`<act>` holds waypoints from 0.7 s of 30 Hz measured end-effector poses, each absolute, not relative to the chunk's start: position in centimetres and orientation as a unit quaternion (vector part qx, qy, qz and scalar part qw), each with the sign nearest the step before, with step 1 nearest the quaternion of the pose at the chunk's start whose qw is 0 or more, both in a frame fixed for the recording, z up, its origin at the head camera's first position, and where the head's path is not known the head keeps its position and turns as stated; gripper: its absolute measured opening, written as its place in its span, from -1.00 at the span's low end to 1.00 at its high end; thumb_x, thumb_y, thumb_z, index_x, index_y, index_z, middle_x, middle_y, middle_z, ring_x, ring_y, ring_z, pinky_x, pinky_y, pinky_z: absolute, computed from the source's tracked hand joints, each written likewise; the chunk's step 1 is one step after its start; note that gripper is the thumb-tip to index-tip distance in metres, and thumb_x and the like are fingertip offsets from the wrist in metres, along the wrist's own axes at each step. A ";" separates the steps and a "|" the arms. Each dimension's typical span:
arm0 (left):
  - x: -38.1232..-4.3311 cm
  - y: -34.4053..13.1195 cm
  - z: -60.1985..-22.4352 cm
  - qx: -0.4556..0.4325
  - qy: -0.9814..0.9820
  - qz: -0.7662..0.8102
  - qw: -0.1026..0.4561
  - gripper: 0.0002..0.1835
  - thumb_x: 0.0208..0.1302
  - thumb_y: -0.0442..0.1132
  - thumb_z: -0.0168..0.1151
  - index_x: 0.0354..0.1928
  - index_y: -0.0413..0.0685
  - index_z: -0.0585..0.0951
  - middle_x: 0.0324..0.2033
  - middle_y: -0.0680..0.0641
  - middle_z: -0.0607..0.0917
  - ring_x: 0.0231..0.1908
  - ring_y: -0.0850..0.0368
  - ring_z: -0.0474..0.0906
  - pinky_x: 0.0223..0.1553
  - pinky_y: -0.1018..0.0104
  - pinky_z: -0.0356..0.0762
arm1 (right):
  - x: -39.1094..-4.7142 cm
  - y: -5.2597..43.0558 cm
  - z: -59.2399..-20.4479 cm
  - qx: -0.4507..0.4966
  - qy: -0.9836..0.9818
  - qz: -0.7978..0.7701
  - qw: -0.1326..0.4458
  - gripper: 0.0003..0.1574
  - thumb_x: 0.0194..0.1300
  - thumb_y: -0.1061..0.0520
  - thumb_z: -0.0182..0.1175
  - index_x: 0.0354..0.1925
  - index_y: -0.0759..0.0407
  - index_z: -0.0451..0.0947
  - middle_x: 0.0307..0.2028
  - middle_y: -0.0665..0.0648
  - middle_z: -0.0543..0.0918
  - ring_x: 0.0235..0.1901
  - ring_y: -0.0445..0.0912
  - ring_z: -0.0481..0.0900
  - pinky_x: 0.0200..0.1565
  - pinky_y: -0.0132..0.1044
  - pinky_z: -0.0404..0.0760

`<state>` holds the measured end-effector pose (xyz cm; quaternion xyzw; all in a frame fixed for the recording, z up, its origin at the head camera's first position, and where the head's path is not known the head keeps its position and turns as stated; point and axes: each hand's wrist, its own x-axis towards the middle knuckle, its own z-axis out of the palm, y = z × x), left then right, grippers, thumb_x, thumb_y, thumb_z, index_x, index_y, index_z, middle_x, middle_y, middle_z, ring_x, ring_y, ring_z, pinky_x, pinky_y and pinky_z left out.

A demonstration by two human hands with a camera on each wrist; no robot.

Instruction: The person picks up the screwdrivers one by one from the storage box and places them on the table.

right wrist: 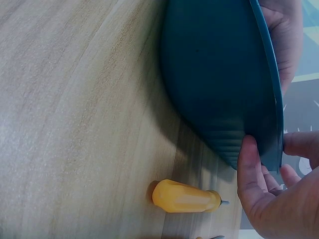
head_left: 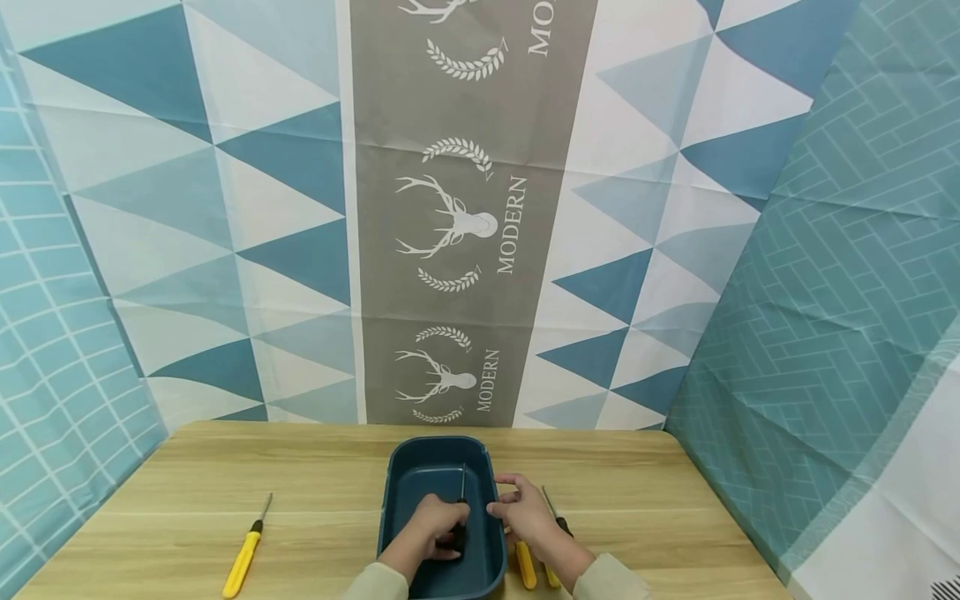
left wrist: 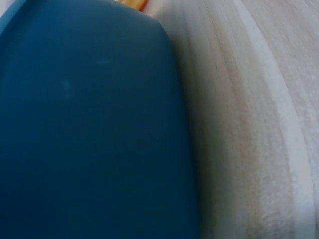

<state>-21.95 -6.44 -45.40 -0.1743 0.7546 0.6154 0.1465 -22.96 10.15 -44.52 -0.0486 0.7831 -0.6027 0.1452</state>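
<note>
A deep dark-blue plastic bin (head_left: 480, 575) stands at the front middle of the wooden table. Inside it, my left hand (head_left: 435, 523) grips the black handle of a screwdriver (head_left: 463, 482), whose thin shaft points toward the bin's far end. My right hand (head_left: 528, 517) pinches the bin's right wall at the rim, thumb on one side and fingers on the other; the right wrist view shows this hand (right wrist: 274, 199) at the bin wall (right wrist: 214, 74). The left wrist view is mostly filled by the bin's outer wall (left wrist: 99, 124).
A yellow-handled screwdriver (head_left: 243, 560) lies left of the bin. Right of it, partly under my right hand, are a yellow handle (head_left: 527, 567) and another tool with a thin metal shaft (head_left: 550, 502). Patterned cloth (head_left: 450, 250) hangs behind the wooden table (head_left: 315, 483).
</note>
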 end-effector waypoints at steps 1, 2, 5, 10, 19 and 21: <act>-21.9 -6.5 -45.4 -0.174 0.751 0.619 0.149 -0.35 -0.06 -0.37 0.09 0.12 -0.51 0.18 -0.31 -0.25 0.39 -0.38 -0.05 0.47 -0.42 0.27 0.64 | -23.0 10.1 -44.5 -0.049 0.783 -0.603 0.145 -0.40 0.24 0.28 0.15 0.23 0.27 0.25 -0.19 0.21 0.59 -0.38 -0.01 0.59 -0.43 -0.16 0.62; -21.9 -6.5 -45.4 -0.172 0.748 0.623 0.152 -0.32 -0.07 -0.36 0.09 0.14 -0.52 0.15 -0.32 -0.24 0.39 -0.40 -0.03 0.48 -0.42 0.28 0.64 | -22.9 10.1 -44.5 -0.049 0.783 -0.604 0.144 -0.40 0.24 0.28 0.15 0.23 0.27 0.26 -0.20 0.21 0.58 -0.39 -0.01 0.59 -0.44 -0.18 0.62; -21.8 -6.6 -45.5 -0.161 0.737 0.636 0.159 -0.29 -0.05 -0.35 0.08 0.16 -0.55 0.10 -0.38 -0.22 0.41 -0.46 0.03 0.49 -0.43 0.32 0.63 | -22.9 10.1 -44.5 -0.051 0.782 -0.605 0.143 -0.39 0.23 0.27 0.16 0.23 0.27 0.26 -0.21 0.20 0.58 -0.41 -0.02 0.58 -0.46 -0.20 0.60; -21.7 -6.8 -45.6 -0.133 0.723 0.657 0.169 -0.35 -0.04 -0.36 0.11 0.11 -0.53 0.14 -0.45 -0.16 0.47 -0.49 0.10 0.55 -0.41 0.30 0.65 | -22.9 10.1 -44.5 -0.052 0.780 -0.606 0.143 -0.38 0.22 0.28 0.17 0.23 0.28 0.26 -0.21 0.19 0.59 -0.40 -0.02 0.60 -0.45 -0.18 0.62; -21.7 -7.2 -45.7 -0.104 0.726 0.653 0.189 -0.62 -0.03 -0.35 0.13 -0.12 -0.38 0.39 -0.43 -0.13 0.53 -0.45 0.11 0.57 -0.36 0.24 0.66 | -22.8 10.1 -44.4 -0.048 0.785 -0.602 0.141 -0.38 0.22 0.27 0.17 0.23 0.27 0.26 -0.20 0.20 0.58 -0.39 -0.01 0.58 -0.42 -0.16 0.62; -21.7 -7.2 -45.6 -0.097 0.727 0.652 0.190 -0.66 -0.02 -0.33 0.13 -0.15 -0.35 0.45 -0.42 -0.12 0.54 -0.44 0.12 0.57 -0.36 0.25 0.66 | -22.8 10.1 -44.4 -0.048 0.785 -0.602 0.140 -0.38 0.22 0.27 0.17 0.23 0.27 0.26 -0.21 0.20 0.58 -0.39 -0.01 0.58 -0.42 -0.16 0.62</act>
